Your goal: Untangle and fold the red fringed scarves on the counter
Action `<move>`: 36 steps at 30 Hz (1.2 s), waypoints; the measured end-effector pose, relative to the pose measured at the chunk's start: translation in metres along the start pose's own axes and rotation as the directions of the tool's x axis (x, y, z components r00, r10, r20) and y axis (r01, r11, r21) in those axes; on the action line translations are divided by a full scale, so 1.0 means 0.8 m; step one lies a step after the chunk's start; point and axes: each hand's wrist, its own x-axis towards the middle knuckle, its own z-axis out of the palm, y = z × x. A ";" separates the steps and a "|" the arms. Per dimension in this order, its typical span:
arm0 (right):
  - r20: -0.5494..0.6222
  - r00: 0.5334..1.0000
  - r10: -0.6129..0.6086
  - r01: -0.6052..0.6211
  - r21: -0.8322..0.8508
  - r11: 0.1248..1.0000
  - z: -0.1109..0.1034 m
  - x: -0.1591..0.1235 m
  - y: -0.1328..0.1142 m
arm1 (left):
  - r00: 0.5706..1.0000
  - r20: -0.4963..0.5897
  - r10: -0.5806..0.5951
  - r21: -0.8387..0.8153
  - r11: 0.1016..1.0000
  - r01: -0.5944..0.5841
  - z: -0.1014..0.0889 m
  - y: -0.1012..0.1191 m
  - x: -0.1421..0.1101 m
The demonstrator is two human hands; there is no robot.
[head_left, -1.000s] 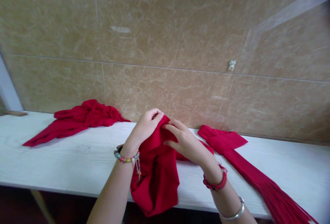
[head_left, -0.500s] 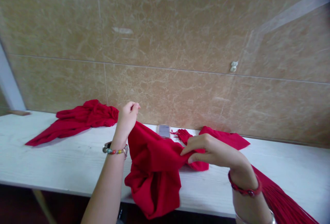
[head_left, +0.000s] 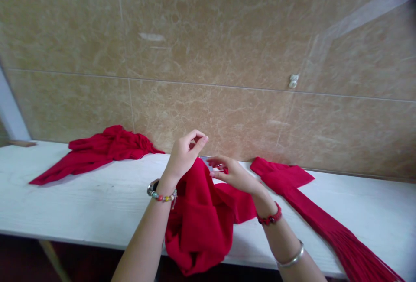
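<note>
Looking down over the person's head, I'd judge the handling of the middle red cloth (head_left: 201, 225) to be partway along: its top is drawn up into a rounded peak, but the body is loose and bunched, with deep folds, and no part of it looks squared or smoothed. It sits at the middle of the white counter (head_left: 97, 204), its lower end drooping over the near edge and a flap reaching right, under the right wrist. Evening out those folds looks undone. A crumpled red cloth (head_left: 104, 154) lies well apart at the far left, and a fringed red cloth (head_left: 305, 210) runs from the far side towards the near right; neither hand touches them. The left hand (head_left: 186, 154) is raised right by the peak, wrist bent inward, thumb and forefinger curled so their tips come close together; whether it has hold of any fabric I can't tell. The right hand (head_left: 235, 177) comes in from the right, low and palm inward, thumb and fingers parted in a loose curve just beside the peak, with nothing clearly in its grasp. Both forearms angle in from the near side, a beaded bracelet (head_left: 165, 198) on the left wrist and a red bracelet (head_left: 272, 217) on the right.
</note>
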 end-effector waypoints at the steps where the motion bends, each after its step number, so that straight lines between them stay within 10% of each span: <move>1: 0.021 1.000 -0.020 0.019 0.045 0.999 0.009 0.004 -0.003 | 1.000 0.002 0.009 0.001 1.000 -0.009 0.001 0.002 -0.001; 4: 0.067 0.996 -0.057 0.052 0.087 0.995 0.023 0.012 -0.010 | 1.000 0.000 0.019 0.016 1.000 -0.019 0.001 0.001 -0.001; 8: -0.226 0.974 -0.001 0.009 0.035 0.999 0.012 0.013 -0.007 | 1.000 0.006 -0.028 0.078 0.997 0.027 -0.006 -0.011 0.000; 14: -0.510 0.860 0.026 -0.042 -0.021 0.999 -0.005 0.004 -0.012 | 0.892 0.448 -0.061 0.122 0.992 0.006 -0.012 -0.017 -0.001; 24: -0.305 0.951 -0.045 -0.060 -0.325 0.944 -0.021 -0.010 -0.021 | 0.976 0.002 -0.217 -0.207 0.955 0.212 -0.020 -0.016 0.002; 31: -0.561 0.819 -0.120 -0.123 -0.376 0.918 -0.021 -0.011 -0.025 | 0.946 -0.246 -0.212 0.142 0.957 0.252 -0.038 -0.025 0.005; 36: -0.535 0.845 -0.020 -0.155 -0.280 0.947 -0.019 -0.008 -0.021 | 0.939 -0.314 -0.137 0.338 0.909 0.246 -0.043 -0.025 0.006</move>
